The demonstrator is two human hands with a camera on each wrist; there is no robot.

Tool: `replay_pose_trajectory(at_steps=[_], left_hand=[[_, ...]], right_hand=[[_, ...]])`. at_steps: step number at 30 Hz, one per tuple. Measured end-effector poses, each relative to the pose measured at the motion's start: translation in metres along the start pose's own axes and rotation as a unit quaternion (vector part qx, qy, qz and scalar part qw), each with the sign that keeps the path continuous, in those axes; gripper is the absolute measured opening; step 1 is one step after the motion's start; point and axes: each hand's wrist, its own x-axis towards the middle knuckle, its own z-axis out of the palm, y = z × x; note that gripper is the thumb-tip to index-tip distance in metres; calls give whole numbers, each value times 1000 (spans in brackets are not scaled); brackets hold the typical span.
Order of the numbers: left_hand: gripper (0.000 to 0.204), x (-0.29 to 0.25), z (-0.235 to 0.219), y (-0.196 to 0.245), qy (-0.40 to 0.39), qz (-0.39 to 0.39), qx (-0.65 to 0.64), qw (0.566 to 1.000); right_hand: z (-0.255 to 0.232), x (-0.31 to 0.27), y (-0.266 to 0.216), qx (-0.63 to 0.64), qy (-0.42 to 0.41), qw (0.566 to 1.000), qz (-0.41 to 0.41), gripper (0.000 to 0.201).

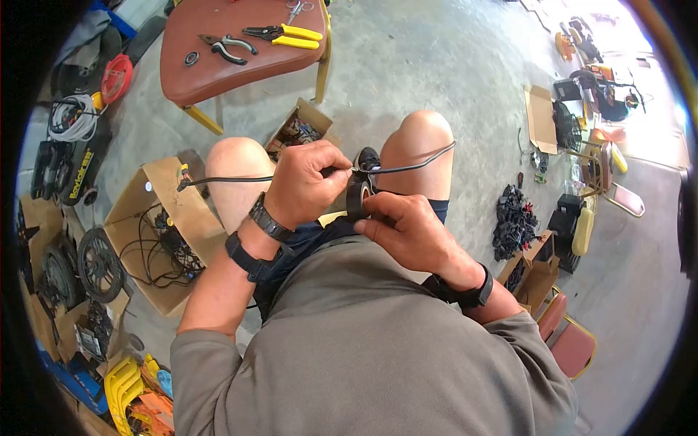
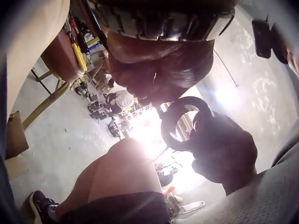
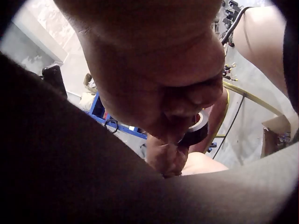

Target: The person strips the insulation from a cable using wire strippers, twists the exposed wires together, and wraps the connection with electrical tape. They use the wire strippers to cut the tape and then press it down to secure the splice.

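Nearest, above the lap, the right hand [image 1: 411,229] has its grip clamped on a black tape roll [image 1: 356,202], thumb against finger at the rim. The roll stands on edge just beside the cable, presumably so that its outer face is turned to the wire. Whether a strip joins the two cannot be told.

Just beyond, the left hand [image 1: 302,182] has its grip clamped on a dark cable [image 1: 225,179], apparently to steady it near the thin section beside its fingertips. The cable runs out to both sides, with a connector [image 1: 183,176] at the left end.

Pose: the left hand lies back upward with fingers curled; the right hand reaches in from the near right. Both forearms angle inward.

Farther off, a cardboard box [image 1: 189,196] stands at left and a smaller box [image 1: 316,116] beyond the knees. At the far side, a chair [image 1: 189,83] bears pliers [image 1: 228,55], wire strippers [image 1: 297,43] and scissors [image 1: 294,14], seemingly laid there for reach.
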Motion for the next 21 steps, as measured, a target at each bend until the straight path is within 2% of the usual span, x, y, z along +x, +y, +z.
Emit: replay_pose_trajectory(at_steps=[4, 7, 10, 13, 16, 21], left_hand=[[8, -2, 3, -3, 22, 34, 15, 999], [9, -4, 5, -2, 31, 51, 26, 998], [10, -4, 5, -4, 43, 85, 32, 995], [12, -4, 2, -2, 45, 116, 26, 992], [13, -4, 2, 3, 53, 134, 22, 989], [13, -5, -3, 10, 42, 104, 52, 992]], right_hand=[[1, -1, 0, 40, -8, 999, 19, 20], [2, -1, 5, 45, -13, 999, -2, 21], [-3, 2, -3, 114, -10, 993, 14, 22], [-14, 16, 8, 197, -22, 980, 10, 23], [-40, 29, -12, 159, -67, 982, 81, 23], [-54, 58, -7, 164, -104, 974, 116, 36]])
